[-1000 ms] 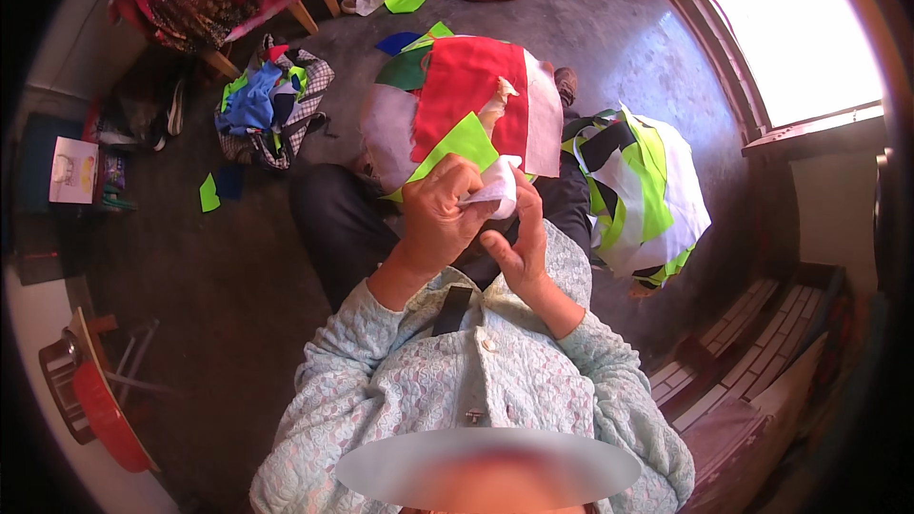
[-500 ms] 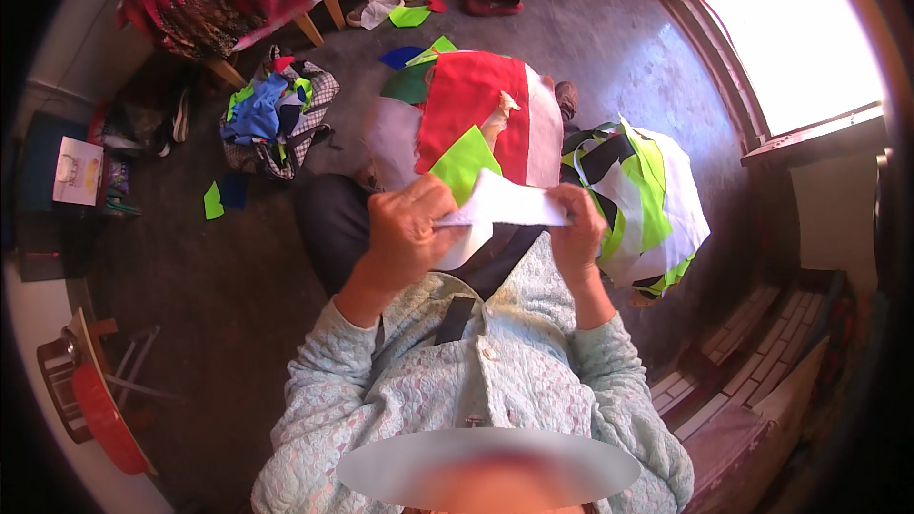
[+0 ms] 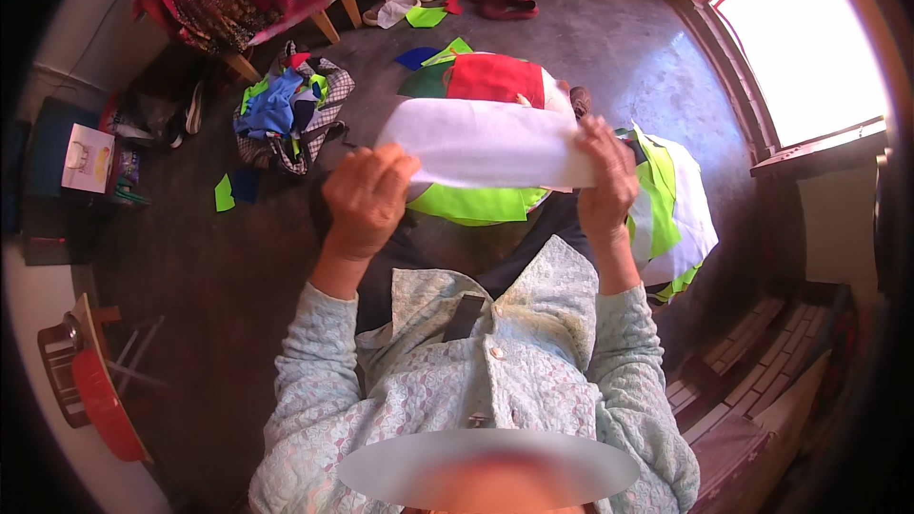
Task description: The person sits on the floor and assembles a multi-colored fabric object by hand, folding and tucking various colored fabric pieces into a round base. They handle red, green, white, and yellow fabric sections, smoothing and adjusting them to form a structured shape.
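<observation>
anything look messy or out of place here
Yes: loose fabric scraps lie scattered on the floor beyond the heap of cloth, and a pair of red slippers sits out in the open. The white cloth stretched between both hands looks flat and undamaged.

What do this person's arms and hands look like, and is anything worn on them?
Both arms are covered to the wrist by long sleeves of a pale blue-green top with a raised, lacy pattern all over. The top buttons down the front. The left hand and right hand are bare: no gloves, and no rings, watch or bracelets that I can make out.
</observation>
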`<state>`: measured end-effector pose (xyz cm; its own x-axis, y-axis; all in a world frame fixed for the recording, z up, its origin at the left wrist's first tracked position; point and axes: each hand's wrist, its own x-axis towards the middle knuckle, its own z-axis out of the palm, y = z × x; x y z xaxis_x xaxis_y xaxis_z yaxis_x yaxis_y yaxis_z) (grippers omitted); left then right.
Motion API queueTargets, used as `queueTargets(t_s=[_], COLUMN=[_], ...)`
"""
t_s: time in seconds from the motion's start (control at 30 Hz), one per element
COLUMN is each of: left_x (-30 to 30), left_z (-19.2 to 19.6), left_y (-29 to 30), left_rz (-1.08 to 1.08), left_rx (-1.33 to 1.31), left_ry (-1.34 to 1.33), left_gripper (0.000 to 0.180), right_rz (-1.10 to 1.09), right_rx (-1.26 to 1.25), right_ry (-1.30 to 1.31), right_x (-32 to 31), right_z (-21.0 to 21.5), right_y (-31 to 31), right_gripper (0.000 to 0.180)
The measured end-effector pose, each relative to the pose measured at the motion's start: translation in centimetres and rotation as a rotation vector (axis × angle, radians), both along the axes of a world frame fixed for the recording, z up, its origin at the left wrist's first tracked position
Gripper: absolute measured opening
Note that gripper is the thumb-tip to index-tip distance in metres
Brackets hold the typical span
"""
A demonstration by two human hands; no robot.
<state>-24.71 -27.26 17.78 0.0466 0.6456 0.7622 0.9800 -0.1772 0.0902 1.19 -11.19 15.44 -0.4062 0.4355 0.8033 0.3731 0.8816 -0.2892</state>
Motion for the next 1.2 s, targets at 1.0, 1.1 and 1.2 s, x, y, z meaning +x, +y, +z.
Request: queueTargets(t_s=[1.0,1.1,1.2], left_x=[2.3,2.5,2.5], left_z=[-7.9,-6.8,-5.8], left_y=[-5.0,-4.0,-1.4], left_rz=[0.162,0.135,0.063], left_rx=[-0.567,-0.523,-0.456], left_ry=[-0.211,-0.322,-0.389], left_gripper=[0.049,0.045,0.040], right_rz=[-0.292,-0.163,-0.015], right_rx=[-0.330,-0.256,-0.248], right_ry=[-0.215,-0.183,-0.306], right_x=[5.7,2.6,-0.2], right_z=[-10.0,-8.4,-7.7], right_y=[-1.8,-2.7,-3.8], right_gripper=[0.038,0.044,0.062])
